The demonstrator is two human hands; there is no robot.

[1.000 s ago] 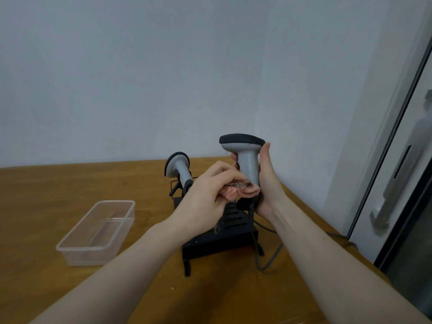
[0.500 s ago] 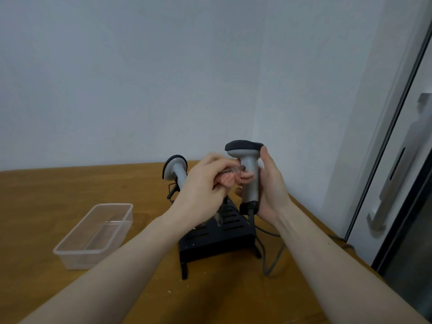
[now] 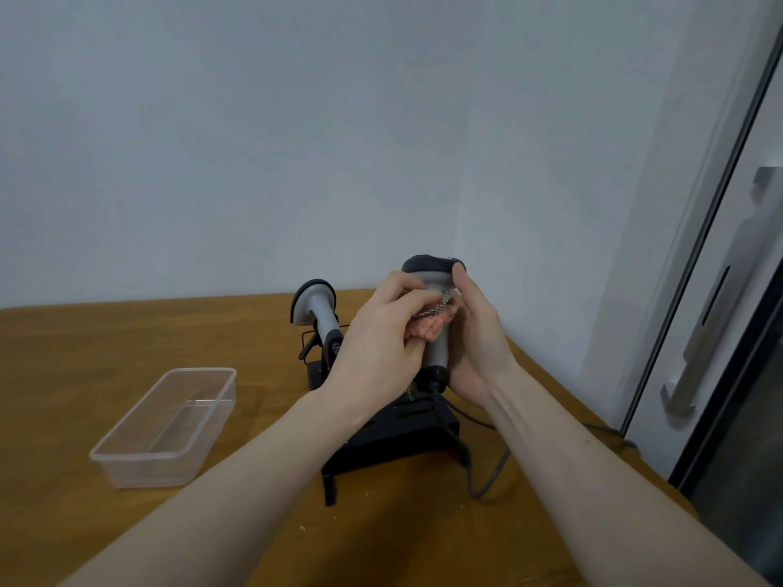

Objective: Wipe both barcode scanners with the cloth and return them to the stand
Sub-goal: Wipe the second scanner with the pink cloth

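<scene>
Matt grey-black plastic barcode scanner [image 3: 436,290], nubbly pink knit cloth [image 3: 432,326], clear glossy plastic tub [image 3: 169,425], smooth wood surface [image 3: 106,345], matt black stand [image 3: 394,438]

Grey scanner [image 3: 436,353] held upright, pink cloth [image 3: 430,326] pressed against its neck; second scanner [image 3: 315,311] seated upright in black stand [image 3: 394,434].

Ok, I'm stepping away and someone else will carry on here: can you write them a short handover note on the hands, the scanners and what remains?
Right hand: grips the handle of a grey, black-headed barcode scanner, held upright above the black metal stand.
Left hand: pinches the pink cloth and presses it against that scanner, just under the head.
Second grey scanner: sits in the stand at the back left.
A clear plastic tub stands on the wooden table, left of the stand.
Done: wiping of the held scanner is under way.
Left: finish it and dock it. I cannot tell whether the second scanner has been wiped.
</scene>
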